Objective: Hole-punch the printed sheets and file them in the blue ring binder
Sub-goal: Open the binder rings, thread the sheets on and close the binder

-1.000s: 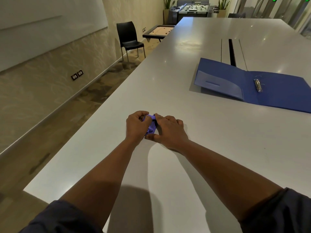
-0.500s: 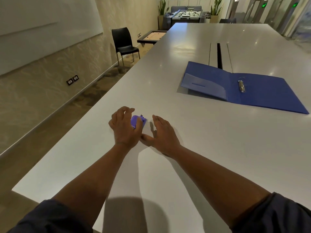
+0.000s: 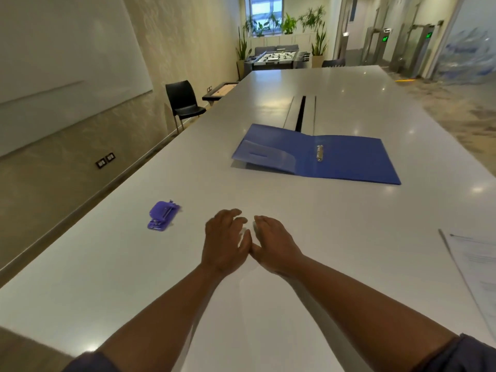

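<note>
Against the left wall a black chair [image 3: 185,104] stands on the floor, beside the long edge of the white table [image 3: 268,304]. On the table's near left part lies the purple hole punch [image 3: 162,216], flat on its base and untouched, well apart from both hands.

To its right, near the middle of the view, the left hand [image 3: 224,244] is held out over the tabletop, palm down, its fingers loosely bent and holding nothing. The right hand [image 3: 273,244] lies just beside it, palm down too, fingers fairly straight and together, also empty. The two thumbs meet or nearly meet between the hands; whether either palm actually rests on the table cannot be told. Dark sleeves show at the bottom corners.

Farther back and to the right, the blue ring binder [image 3: 351,159] lies spread open and flat, its left cover carrying a pale inner pocket and its metal ring mechanism [image 3: 319,153] sitting at the spine. Behind it a dark slot runs along the table's middle.

At the right edge, the printed sheets [image 3: 480,269] lie on the table, partly cut off by the frame, well apart from the binder and the hands.
</note>
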Demonstrator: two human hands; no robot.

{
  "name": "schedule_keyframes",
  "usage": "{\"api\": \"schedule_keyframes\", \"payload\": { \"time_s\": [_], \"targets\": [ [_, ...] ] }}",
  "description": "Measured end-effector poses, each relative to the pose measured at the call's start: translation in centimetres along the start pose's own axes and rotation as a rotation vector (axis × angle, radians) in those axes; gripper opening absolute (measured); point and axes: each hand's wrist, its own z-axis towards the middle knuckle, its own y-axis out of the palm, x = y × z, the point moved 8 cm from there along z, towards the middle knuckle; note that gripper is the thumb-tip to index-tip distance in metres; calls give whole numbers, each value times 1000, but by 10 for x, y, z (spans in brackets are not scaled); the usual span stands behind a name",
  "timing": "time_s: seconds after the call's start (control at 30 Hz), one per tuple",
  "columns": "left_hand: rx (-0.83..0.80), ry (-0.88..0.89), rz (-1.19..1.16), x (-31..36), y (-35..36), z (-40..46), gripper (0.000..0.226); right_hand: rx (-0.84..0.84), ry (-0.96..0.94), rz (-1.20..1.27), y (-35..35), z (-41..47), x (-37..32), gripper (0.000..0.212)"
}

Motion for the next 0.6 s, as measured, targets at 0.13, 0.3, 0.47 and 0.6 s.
{"api": "schedule_keyframes", "payload": {
  "time_s": [0.13,0.3,0.47,0.6],
  "targets": [
    [-63,67,-38,56,32,18,22,34,103,-63,-45,-24,77,75],
    [-118,68,-87,78,68,50,22,135,235,-92,-94,-41,158,50],
    [-173,7,-116,68,99,86,29,268,256,-71,-118,-38,182,27],
    [-271,-34,-67,56,126,111,43,301,266,-75,-124,-21,191,40]
  ]
}}
